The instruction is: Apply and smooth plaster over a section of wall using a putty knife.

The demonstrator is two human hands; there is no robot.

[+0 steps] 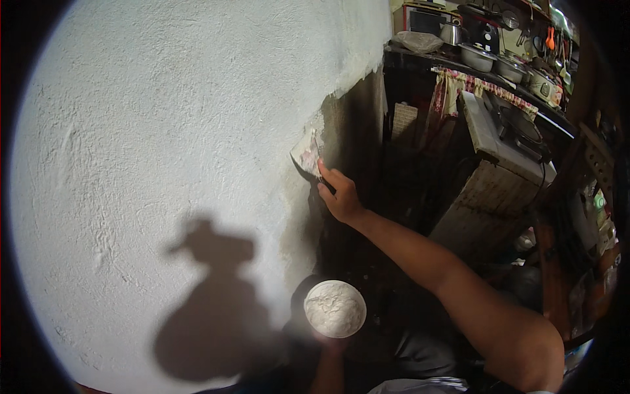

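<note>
My right hand reaches out to the wall's edge, fingers closed on a putty knife. The knife's flat blade, smeared with white paste, lies against or very near the wall; its handle is mostly hidden by my fingers. Low in front of me, my left hand holds up a white bowl from underneath, its fingers largely hidden beneath it. Thick white putty fills the bowl, with a rough, lumpy surface. The white wall takes up the left side, and a grey unpainted strip runs along its right edge.
A dark shelf with pots and a kettle stands at the far right. Below it, a stove rests on a stained counter. A floral curtain hangs under the shelf. Shadows fall across the lower wall.
</note>
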